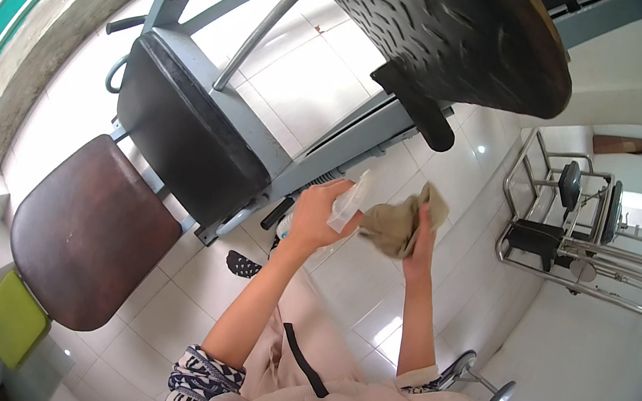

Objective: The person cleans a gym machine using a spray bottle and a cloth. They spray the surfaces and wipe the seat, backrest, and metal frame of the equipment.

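Before my body, my left hand [317,213] is closed around a translucent white plastic object [349,205], perhaps a small bottle; the fingers cover much of it. A crumpled olive-khaki cloth [397,224] is in my right hand [421,244], with the thumb lying along its near side. The cloth's left edge hangs close to my left hand, and I cannot tell whether they touch. Beyond both hands is a grey-framed exercise machine with a black padded seat [192,126] and a large textured black pad [442,22] at the top of the view.
A black foam grip [418,108] juts out beneath the textured pad. Left of me are a brown padded seat [96,235] and a yellow-green pad [16,321]. A chrome-framed exercise machine [593,229] stands at the right wall. Glossy white tiles [359,278] cover the floor.
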`<state>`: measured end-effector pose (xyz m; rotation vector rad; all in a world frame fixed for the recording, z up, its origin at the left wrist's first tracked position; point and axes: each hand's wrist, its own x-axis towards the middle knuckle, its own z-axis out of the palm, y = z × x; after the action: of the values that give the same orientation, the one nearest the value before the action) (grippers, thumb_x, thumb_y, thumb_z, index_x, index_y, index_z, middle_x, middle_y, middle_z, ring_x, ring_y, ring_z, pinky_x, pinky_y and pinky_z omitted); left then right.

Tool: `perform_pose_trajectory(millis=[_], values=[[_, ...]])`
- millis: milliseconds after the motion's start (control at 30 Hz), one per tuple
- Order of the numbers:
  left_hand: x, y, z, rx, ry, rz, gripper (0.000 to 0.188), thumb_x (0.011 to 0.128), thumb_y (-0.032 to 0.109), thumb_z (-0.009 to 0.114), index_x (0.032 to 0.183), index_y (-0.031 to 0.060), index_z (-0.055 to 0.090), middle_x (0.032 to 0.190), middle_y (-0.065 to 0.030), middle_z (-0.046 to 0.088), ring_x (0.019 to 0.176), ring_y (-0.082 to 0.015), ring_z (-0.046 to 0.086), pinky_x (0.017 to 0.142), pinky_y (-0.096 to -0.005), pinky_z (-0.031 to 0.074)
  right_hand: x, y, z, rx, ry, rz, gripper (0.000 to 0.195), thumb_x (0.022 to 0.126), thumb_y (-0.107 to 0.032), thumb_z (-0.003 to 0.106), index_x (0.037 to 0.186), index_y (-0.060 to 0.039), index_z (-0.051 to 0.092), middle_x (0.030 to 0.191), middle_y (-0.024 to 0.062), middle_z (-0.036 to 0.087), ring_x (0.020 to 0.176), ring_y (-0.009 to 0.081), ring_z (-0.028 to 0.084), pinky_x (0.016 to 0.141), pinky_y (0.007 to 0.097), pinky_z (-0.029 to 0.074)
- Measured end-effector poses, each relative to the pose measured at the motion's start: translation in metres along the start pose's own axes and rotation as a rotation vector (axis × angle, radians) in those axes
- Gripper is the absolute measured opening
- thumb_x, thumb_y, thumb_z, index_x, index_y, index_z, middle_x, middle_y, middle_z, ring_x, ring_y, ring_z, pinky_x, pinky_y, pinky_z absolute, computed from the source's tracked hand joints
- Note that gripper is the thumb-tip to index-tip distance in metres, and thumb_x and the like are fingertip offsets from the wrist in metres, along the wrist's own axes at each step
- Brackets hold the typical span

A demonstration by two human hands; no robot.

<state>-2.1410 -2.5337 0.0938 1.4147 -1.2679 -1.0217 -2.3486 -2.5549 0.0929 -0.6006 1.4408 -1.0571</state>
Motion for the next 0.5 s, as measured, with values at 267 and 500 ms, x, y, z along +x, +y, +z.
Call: perform_pose_trajectory(millis=[267,500], values=[[-0.047,-0.028,-0.020,-0.025,-0.020,-0.093,0.018,0.064,0.009,0.062,0.082,0.0064,0.060,0.072,-0.0106,0.061,0.061,-0.0262,0.059,0.060,-0.0307,0.046,0.067,0.002,0.099,-1.455,-0.066,-1.278,0.049,0.075,-0.012,0.061,0.122,-0.0235,0.050,0.114,0.0109,0.044,0.098,0.0308,0.045,0.083,0.0385,0.041],[-0.111,-0.052,-0.038,-0.178,0.041,-0.335,0.022,0.064,0.004,0.060,0.086,0.0050,0.061,0.070,-0.0070,0.061,0.059,-0.0126,0.057,0.059,-0.0258,0.045,0.086,0.108,0.123,-1.429,-0.285,-0.728,0.033,0.078,-0.020,0.054,0.111,-0.0137,0.056,0.104,0.0104,0.047,0.094,0.0275,0.050,0.078,0.0366,0.046]])
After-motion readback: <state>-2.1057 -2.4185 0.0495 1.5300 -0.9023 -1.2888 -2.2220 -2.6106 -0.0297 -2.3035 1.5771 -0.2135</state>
